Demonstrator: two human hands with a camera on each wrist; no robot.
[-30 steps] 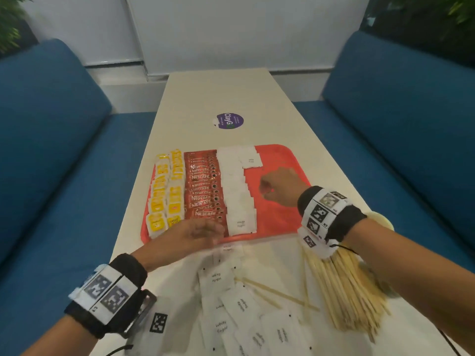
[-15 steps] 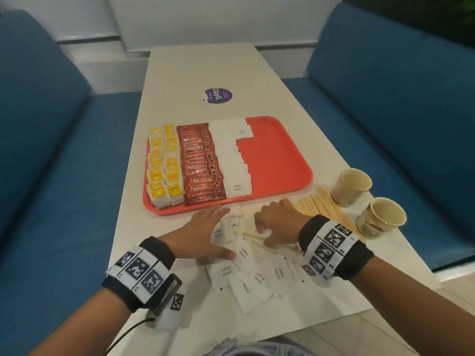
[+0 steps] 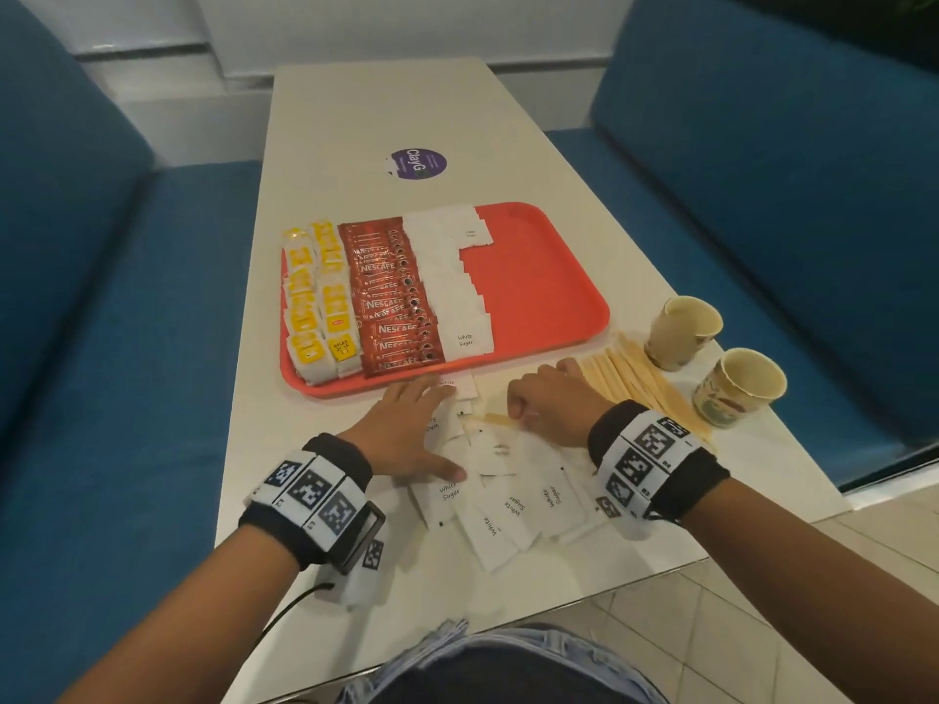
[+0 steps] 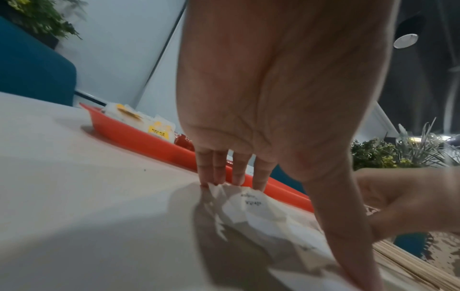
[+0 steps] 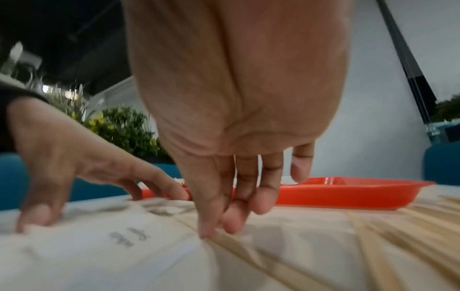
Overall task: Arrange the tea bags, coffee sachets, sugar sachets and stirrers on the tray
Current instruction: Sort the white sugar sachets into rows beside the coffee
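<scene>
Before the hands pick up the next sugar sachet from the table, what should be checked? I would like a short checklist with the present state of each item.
1. Free space on the tray for more sugar: ok, its right part is bare.
2. Loose sugar sachets within reach: ok, they lie under both hands.
3. Left hand free: ok, straight fingers rest flat on sachets.
4. Right hand free: cannot tell; its fingertips touch a single stirrer lying across the sachets.
5. Stirrers out of the way: not ok, that single one lies on the pile.
6. Paper cups upright: ok.
</scene>
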